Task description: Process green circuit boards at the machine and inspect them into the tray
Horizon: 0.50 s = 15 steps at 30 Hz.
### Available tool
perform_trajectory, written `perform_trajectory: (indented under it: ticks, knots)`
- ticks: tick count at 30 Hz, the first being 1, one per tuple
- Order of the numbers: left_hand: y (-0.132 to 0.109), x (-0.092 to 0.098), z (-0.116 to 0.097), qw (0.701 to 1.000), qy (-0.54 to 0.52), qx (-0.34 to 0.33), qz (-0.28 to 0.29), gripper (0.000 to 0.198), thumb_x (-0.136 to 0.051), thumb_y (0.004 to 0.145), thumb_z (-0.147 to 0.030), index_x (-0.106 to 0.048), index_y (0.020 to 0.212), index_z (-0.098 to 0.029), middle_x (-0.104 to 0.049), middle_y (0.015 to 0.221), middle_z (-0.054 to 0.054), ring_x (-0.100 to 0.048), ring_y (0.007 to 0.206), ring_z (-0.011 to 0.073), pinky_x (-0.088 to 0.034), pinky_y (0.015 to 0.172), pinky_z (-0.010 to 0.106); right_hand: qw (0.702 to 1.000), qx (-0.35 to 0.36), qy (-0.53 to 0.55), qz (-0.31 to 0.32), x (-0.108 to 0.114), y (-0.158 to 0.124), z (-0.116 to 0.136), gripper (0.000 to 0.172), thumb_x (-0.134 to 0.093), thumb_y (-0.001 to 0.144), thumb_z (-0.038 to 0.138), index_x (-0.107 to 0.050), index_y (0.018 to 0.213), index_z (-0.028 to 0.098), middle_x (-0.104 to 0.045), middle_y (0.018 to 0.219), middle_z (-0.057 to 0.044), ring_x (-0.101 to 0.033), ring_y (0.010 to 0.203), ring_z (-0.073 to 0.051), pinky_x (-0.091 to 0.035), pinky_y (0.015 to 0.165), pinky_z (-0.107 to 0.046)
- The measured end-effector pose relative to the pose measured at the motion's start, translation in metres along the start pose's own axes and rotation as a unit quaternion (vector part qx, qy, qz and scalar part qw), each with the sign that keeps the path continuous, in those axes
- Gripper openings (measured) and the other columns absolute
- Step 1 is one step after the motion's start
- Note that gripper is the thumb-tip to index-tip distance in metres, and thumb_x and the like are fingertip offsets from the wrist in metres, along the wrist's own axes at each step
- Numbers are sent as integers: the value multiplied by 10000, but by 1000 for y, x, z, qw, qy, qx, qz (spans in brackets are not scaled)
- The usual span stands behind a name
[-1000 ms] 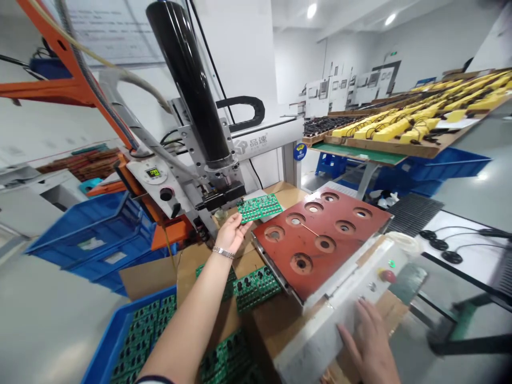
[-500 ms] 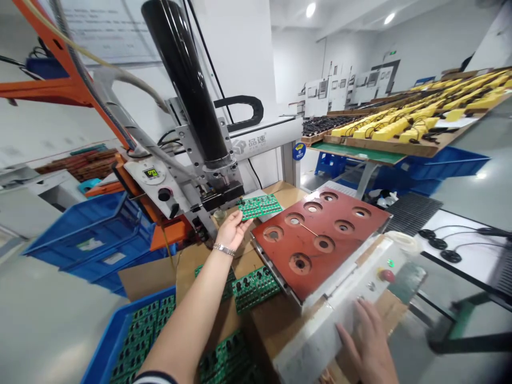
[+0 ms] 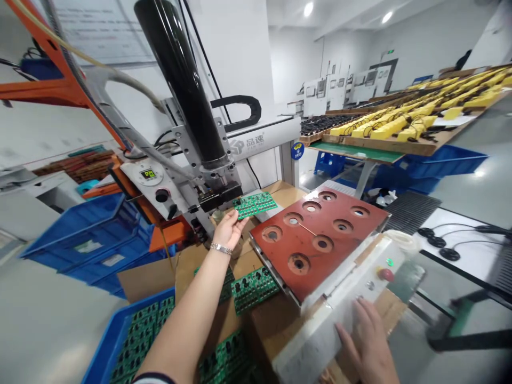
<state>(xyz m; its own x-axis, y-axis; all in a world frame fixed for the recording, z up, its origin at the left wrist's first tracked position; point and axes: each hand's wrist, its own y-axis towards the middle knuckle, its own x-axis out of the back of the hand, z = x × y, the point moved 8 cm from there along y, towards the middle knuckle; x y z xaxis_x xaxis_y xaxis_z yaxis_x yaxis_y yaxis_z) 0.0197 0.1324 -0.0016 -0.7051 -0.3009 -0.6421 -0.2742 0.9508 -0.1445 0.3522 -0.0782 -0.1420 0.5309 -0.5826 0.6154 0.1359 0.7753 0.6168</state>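
My left hand (image 3: 228, 229) reaches forward and grips the near edge of a green circuit board panel (image 3: 256, 204), holding it just under the black head (image 3: 218, 197) of a machine with a tall black cylinder (image 3: 180, 80). A bracelet sits on that wrist. My right hand (image 3: 370, 341) rests palm down with fingers spread on the white control box (image 3: 344, 304), near its red button (image 3: 385, 274). A red-brown plate with round holes (image 3: 320, 234) lies between the hands.
More green boards lie on cardboard (image 3: 254, 288) and fill a blue bin (image 3: 132, 341) at lower left. Blue crates (image 3: 88, 234) stand left. A bench with yellow parts (image 3: 416, 125) is at the right. Black cables (image 3: 444, 250) lie on a white table.
My left hand has shifted the green panel slightly left and further under the machine head. The right hand stays on the control box.
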Motion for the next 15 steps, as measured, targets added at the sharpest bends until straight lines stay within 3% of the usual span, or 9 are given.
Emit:
perform_trajectory:
  ticks: [15]
  knots:
    - [2, -6, 3, 1000, 7, 8, 10, 209, -569, 843, -212, -592, 1043, -152, -633, 1010, 60, -626, 779, 171, -542, 638, 349, 1000, 14, -3, -6, 2, 2, 4, 626, -451, 838, 544, -368, 1298, 127, -434, 1282, -199, -416, 1208, -364, -409, 957, -578]
